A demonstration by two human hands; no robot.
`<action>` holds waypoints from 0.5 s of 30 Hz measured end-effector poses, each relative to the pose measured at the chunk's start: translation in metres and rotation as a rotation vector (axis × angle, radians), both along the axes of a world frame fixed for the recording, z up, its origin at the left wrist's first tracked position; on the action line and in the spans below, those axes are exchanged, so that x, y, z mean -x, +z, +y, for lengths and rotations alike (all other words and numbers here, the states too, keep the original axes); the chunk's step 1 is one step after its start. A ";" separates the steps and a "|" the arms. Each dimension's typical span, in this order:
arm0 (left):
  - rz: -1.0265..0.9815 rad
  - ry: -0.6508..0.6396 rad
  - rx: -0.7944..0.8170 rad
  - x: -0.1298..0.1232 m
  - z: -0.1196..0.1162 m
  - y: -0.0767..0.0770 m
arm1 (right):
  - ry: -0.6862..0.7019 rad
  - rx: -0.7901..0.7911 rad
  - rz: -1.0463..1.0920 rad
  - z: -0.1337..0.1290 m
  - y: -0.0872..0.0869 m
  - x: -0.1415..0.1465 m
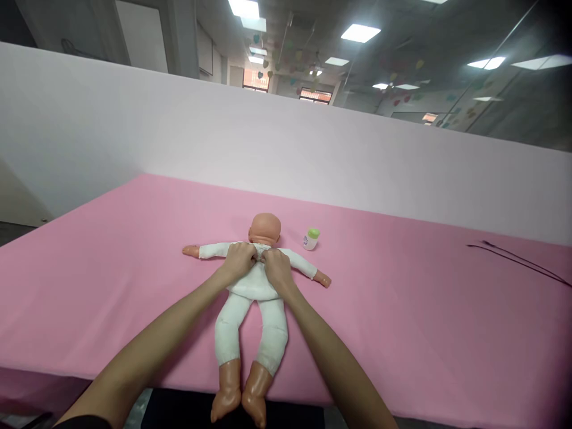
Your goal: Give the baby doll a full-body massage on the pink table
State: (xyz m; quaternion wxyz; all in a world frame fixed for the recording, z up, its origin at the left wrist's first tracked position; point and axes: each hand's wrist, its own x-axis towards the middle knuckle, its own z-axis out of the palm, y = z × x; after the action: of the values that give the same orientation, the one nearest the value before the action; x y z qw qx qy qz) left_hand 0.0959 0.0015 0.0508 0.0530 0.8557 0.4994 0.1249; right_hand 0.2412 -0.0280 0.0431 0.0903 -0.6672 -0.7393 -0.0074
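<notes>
A baby doll [255, 281] with a soft white cloth body lies face down, its arms stretched out to both sides. The back of its bald head points away from me, and its feet reach over the near table edge. My left hand [241, 260] is closed at the doll's upper back, just below the neck. Beside it, close to touching, my right hand [277, 266] is closed on the same part of the back. Both hands pinch the white cloth there; the fingertips are partly hidden. A small white jar with a green lid [311, 239] stands right of the doll's head.
A pink cloth [402, 298] covers the table. Two thin dark cords [521, 260] lie at the far right. Along the back edge runs a white partition [268, 140], with glass and ceiling lights above it.
</notes>
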 end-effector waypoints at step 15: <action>0.017 0.005 -0.021 0.005 -0.037 0.017 | 0.040 -0.009 0.052 -0.044 0.022 0.010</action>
State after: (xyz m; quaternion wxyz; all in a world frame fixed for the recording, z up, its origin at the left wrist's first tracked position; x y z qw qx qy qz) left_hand 0.0906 -0.0360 0.0677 0.0393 0.8559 0.5006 0.1233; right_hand 0.2310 -0.0721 0.0653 0.1127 -0.6518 -0.7500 0.0087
